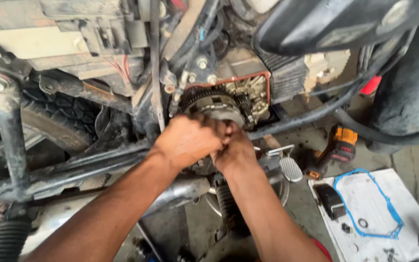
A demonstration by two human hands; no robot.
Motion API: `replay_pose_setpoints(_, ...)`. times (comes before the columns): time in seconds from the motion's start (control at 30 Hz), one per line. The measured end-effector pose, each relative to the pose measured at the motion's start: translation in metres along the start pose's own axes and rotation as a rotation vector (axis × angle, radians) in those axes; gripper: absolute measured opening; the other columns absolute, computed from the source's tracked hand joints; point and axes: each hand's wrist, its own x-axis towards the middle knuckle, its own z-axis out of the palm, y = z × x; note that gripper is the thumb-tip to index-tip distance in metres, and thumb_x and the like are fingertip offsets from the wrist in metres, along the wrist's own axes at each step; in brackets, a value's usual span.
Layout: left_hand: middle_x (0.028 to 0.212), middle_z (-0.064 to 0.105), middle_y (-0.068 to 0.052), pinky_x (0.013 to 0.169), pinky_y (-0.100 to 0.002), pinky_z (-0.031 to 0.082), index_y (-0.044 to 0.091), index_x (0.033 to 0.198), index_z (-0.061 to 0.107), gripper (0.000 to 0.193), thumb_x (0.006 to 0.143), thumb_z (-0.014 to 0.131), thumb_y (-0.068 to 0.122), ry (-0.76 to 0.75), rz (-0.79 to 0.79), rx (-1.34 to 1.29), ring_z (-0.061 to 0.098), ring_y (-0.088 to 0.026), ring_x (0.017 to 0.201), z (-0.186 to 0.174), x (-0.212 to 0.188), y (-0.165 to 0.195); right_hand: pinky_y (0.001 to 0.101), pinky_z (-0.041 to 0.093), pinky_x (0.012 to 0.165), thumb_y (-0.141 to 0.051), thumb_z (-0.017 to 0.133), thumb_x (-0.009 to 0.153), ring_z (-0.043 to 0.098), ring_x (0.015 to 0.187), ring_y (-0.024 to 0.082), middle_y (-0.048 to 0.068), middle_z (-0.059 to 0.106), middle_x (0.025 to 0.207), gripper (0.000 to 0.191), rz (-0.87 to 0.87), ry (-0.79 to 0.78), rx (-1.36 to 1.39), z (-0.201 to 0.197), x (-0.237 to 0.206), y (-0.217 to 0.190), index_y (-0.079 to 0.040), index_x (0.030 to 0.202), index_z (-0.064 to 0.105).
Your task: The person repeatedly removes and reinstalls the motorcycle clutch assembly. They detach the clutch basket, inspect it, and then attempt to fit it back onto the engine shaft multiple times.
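Both hands on the clutch assembly [219, 104] in the opened motorcycle engine: left hand [186, 140] and right hand [236, 148] have fingers closed on its lower edge. Blue gasket [389, 208] and orange power tool [338, 148] lie on the floor, right.

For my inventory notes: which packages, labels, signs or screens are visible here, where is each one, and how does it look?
White sheet: on the floor at lower right, flat and rectangular, with a blue gasket and small parts on it.
No clear packages, labels, signs or screens can be made out.
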Motion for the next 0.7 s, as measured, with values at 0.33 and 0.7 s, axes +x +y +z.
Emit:
replay_pose_setpoints(0.33, 0.076, 0.073, -0.003, 0.050, -0.033, 0.056, 0.012, 0.086, 0.064, 0.011, 0.076, 0.067, 0.015, -0.008, -0.119, -0.048, 0.072, -0.018, 0.070, 0.022, -0.011, 0.008, 0.0226, 0.031, 0.036, -0.026, 0.068, 0.091, 0.038, 0.039, 0.007, -0.005, 0.046, 0.054, 0.031, -0.065, 0.242, -0.144, 0.013, -0.013, 0.003, -0.017, 0.065, 0.053)
replay_pose_setpoints(0.7, 0.098, 0.063, -0.012, 0.063, -0.047, 0.056, 0.008, 0.116, 0.068, 0.037, 0.085, 0.076, 0.026, 0.378, -0.952, -0.543, 0.069, -0.037, 0.088, -0.014, -0.024, 0.060, 0.0244, 0.034, 0.035, -0.012, 0.072, 0.087, 0.044, 0.039, 0.010, 0.000, 0.058, 0.059, 0.008, -0.386, 0.264, -0.357, 0.023, -0.040, 0.004, -0.007, 0.085, 0.067)
